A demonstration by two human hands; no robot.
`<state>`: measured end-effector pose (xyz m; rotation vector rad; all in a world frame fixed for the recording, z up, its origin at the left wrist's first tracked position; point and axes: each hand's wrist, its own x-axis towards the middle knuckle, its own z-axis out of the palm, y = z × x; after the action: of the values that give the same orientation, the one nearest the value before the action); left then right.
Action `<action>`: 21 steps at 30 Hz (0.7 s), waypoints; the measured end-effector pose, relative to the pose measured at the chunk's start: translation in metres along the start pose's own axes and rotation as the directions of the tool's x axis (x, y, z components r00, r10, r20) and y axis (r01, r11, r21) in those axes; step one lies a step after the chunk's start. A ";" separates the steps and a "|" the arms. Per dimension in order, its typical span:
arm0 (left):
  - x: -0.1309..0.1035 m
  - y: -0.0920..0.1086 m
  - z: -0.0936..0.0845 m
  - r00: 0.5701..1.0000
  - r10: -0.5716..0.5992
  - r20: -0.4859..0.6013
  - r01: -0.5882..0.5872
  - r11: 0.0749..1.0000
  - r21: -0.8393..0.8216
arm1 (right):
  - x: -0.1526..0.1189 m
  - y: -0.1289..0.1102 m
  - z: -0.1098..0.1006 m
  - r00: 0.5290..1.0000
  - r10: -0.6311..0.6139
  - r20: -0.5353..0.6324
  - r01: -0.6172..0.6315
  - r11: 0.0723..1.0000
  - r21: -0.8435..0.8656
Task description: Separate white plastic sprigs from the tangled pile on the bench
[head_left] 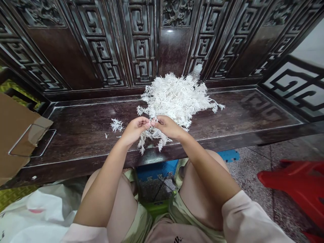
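Note:
My left hand point(138, 128) and my right hand point(165, 126) meet over the front of the bench, thumbs and fingertips pinched together. Between them is a white artificial sprig point(152, 135), its feathery ends hanging below the fingers over the bench edge. Just behind my hands rises a big heap of white plastic sprigs point(177, 98). To the left of my left hand lies a small loose tuft point(116, 125), with a tiny white scrap point(106, 136) near it. The exact spot where the fingers grip is too small to make out.
The dark wooden bench point(83, 125) has a carved lattice back point(141, 44). A clear bottle point(196, 71) stands behind the heap. At the left are a cardboard box point(17, 135) and a wire frame point(32, 156). A red plastic stool point(293, 182) is at the right.

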<state>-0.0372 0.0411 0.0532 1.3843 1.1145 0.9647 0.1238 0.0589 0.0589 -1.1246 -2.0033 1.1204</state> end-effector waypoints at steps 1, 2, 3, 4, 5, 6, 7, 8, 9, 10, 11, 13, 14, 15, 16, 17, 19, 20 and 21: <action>-0.001 0.002 0.000 1.000 -0.003 0.006 0.003 1.000 -0.021 | 0.000 -0.001 0.001 1.000 -0.009 -0.016 0.010 1.000 0.008; -0.001 0.003 0.000 1.000 -0.006 0.010 0.007 0.999 -0.038 | 0.000 -0.003 0.002 0.999 -0.015 -0.034 0.016 1.000 0.017; -0.002 0.004 -0.001 1.000 -0.008 0.008 0.008 0.999 -0.050 | 0.000 -0.004 0.004 0.998 -0.016 -0.054 0.018 1.000 0.026; -0.002 0.005 -0.001 1.000 -0.007 0.000 0.007 0.998 -0.057 | 0.001 -0.004 0.005 0.997 -0.012 -0.072 0.014 0.999 0.033; -0.002 0.006 -0.001 1.000 -0.006 -0.012 0.005 0.998 -0.059 | 0.001 -0.004 0.006 0.996 -0.004 -0.087 0.007 0.999 0.039; -0.001 0.005 -0.001 1.000 -0.003 -0.024 0.002 0.998 -0.058 | 0.001 -0.004 0.008 0.995 0.007 -0.100 -0.002 0.999 0.043; -0.001 0.005 -0.001 0.999 -0.001 -0.034 -0.001 0.998 -0.056 | 0.002 -0.003 0.008 0.993 0.020 -0.113 -0.014 0.999 0.046; 0.000 0.004 0.000 0.999 0.000 -0.044 -0.003 0.999 -0.053 | 0.002 -0.002 0.009 0.991 0.032 -0.127 -0.026 0.998 0.049; 0.001 0.003 0.000 0.999 0.000 -0.054 -0.003 0.999 -0.051 | 0.003 -0.001 0.009 0.990 0.043 -0.136 -0.037 0.998 0.052; 0.002 0.002 0.001 0.998 -0.001 -0.063 -0.002 0.999 -0.048 | 0.004 0.000 0.009 0.988 0.054 -0.144 -0.046 0.997 0.059; 0.002 0.000 0.001 0.997 -0.002 -0.072 -0.001 0.999 -0.045 | 0.004 0.001 0.009 0.987 0.067 -0.148 -0.057 0.996 0.070; 0.004 -0.002 0.003 0.996 0.000 -0.093 -0.004 0.999 -0.042 | 0.006 0.002 0.009 0.984 0.096 -0.152 -0.082 0.992 0.100; 0.004 -0.003 0.003 0.995 0.003 -0.104 -0.007 0.999 -0.044 | 0.006 0.003 0.009 0.982 0.112 -0.152 -0.095 0.989 0.113; 0.004 -0.003 0.004 0.994 0.003 -0.112 -0.009 0.999 -0.046 | 0.007 0.003 0.009 0.980 0.126 -0.156 -0.108 0.987 0.120; 0.004 -0.003 0.005 0.993 0.002 -0.117 -0.008 0.999 -0.050 | 0.007 0.003 0.008 0.977 0.136 -0.162 -0.118 0.986 0.120; 0.004 -0.003 0.006 0.993 0.000 -0.119 -0.006 0.999 -0.053 | 0.007 0.004 0.008 0.976 0.141 -0.167 -0.122 0.986 0.115; 0.005 -0.002 0.008 0.993 -0.011 -0.119 0.004 0.998 -0.056 | 0.007 0.004 0.008 0.974 0.136 -0.181 -0.120 0.988 0.099; 0.005 -0.002 0.009 0.993 -0.018 -0.120 0.011 0.998 -0.056 | 0.007 0.004 0.007 0.973 0.131 -0.191 -0.116 0.989 0.088; 0.005 -0.001 0.010 0.992 -0.025 -0.124 0.018 0.998 -0.056 | 0.007 0.004 0.007 0.971 0.125 -0.202 -0.112 0.991 0.074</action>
<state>-0.0270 0.0434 0.0509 1.2803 1.1846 1.0698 0.1167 0.0638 0.0526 -1.2868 -1.7510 1.0698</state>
